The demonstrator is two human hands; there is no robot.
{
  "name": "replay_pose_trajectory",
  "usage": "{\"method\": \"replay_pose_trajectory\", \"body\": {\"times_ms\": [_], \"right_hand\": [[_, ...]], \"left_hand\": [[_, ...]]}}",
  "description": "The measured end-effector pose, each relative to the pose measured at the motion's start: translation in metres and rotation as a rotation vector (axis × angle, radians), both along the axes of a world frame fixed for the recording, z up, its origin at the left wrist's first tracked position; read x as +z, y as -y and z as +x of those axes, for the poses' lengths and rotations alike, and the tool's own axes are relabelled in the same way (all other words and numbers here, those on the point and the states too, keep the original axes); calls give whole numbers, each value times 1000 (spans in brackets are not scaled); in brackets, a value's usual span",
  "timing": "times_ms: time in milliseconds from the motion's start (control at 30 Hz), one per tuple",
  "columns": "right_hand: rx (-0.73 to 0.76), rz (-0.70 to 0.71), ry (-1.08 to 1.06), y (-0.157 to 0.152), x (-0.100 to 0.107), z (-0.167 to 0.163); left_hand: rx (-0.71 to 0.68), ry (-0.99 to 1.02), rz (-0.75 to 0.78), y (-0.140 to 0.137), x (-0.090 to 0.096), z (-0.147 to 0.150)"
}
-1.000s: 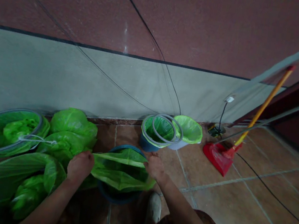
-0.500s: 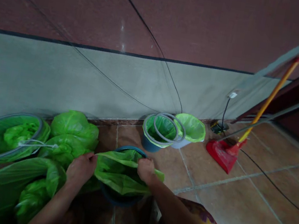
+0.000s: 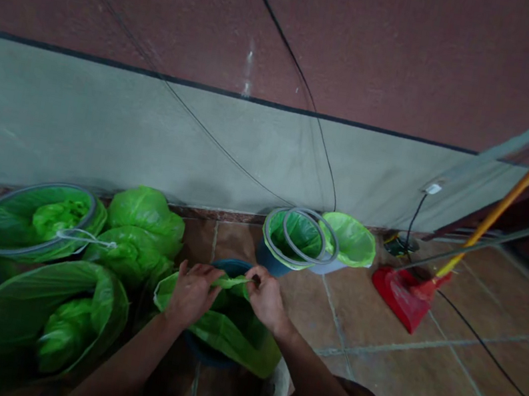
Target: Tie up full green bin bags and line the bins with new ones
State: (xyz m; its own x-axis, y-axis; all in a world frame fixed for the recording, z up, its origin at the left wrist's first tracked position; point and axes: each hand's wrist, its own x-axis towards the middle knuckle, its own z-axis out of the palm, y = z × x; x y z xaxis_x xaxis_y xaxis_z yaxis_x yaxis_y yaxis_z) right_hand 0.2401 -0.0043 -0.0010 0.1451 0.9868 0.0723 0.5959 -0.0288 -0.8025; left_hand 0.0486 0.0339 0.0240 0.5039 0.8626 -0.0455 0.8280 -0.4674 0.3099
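A green plastic bag hangs with its mouth spread over a dark blue bin that stands on the floor in front of me. At the bag's far edge, my left hand grips the plastic from the left. My right hand pinches the same edge on the right, so a short stretch of plastic is drawn taut between them. Much of the bin is hidden under the bag and my forearms.
Several green-lined bins stand left, including one with a grey rim, beside stuffed green bags. Two more lined bins, a blue one topped with a loose grey ring, are by the wall. Right is a red dustpan with a yellow handle.
My hands have come closer together along the bag's far edge, the left one moving right. The bag's near side now sags lower toward me. The view has shifted somewhat left.
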Motion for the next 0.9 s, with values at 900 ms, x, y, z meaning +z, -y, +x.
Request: {"method": "replay_pose_trajectory", "body": {"times_ms": [900], "right_hand": [[232, -279, 542, -3, 40, -1]], "left_hand": [[-37, -25, 244, 1, -12, 16]]}}
